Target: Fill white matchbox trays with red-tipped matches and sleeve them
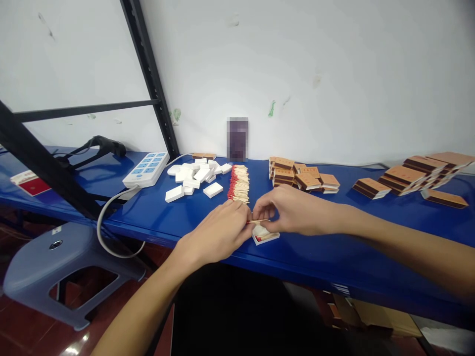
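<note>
Several matches (259, 221) lie level between my two hands, just above a small white matchbox tray (267, 241). My left hand (224, 228) is closed on their left ends, its fingertips partly hidden. With bent fingers, my right hand (293, 210) pinches the right side of the same matches. A few red-tipped matches show inside the tray. Just beyond my hands lies a long row of loose matches (239, 184), red heads to the left. White matchbox trays (196, 173) are heaped to the left of that row.
Orange-brown matchboxes (308, 178) are stacked right of the matches, with more (408, 170) at the far right. A power strip (146, 169) and its cable lie at the left beside a black shelf post (148, 64). A grey-blue stool (55, 262) stands below the blue table (352, 247).
</note>
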Motion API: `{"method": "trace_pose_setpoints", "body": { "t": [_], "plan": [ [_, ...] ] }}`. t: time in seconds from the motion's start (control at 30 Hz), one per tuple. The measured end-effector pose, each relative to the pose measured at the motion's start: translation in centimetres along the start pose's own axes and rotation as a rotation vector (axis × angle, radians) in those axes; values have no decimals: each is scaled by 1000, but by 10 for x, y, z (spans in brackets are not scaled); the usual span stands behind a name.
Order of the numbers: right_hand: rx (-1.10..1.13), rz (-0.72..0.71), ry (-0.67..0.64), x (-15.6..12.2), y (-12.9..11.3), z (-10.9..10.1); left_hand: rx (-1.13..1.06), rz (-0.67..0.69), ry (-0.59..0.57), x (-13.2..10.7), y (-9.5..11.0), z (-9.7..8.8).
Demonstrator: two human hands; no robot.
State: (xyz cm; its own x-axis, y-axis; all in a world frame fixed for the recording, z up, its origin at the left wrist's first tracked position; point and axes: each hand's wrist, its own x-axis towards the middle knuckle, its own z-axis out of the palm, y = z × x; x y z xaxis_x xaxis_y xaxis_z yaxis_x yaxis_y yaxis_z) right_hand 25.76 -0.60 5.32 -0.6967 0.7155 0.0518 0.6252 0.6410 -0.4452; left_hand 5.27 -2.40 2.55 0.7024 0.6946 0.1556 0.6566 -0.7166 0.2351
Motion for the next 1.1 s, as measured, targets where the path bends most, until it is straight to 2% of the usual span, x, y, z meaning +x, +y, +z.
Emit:
{"method": "trace_pose_setpoints", "body": {
  "t": [0.2, 0.37, 0.53, 0.67, 1.1],
  "plan": [
    [48, 51, -24, -19, 9, 3, -12, -38, -58, 8, 13, 8],
    [48, 63, -55, -16, 6, 5, -30, -37, -79, 9, 9, 10],
    [42, 59, -81, -12, 6, 8, -81, -28, -115, 9, 7, 3],
    [24, 71, -67, -14, 6, 11, -125, -31, -91, 6, 7, 0],
    [68, -78, -13, -23, 5, 17, -170, 10, 5, -13, -3, 6]
  ]
}}
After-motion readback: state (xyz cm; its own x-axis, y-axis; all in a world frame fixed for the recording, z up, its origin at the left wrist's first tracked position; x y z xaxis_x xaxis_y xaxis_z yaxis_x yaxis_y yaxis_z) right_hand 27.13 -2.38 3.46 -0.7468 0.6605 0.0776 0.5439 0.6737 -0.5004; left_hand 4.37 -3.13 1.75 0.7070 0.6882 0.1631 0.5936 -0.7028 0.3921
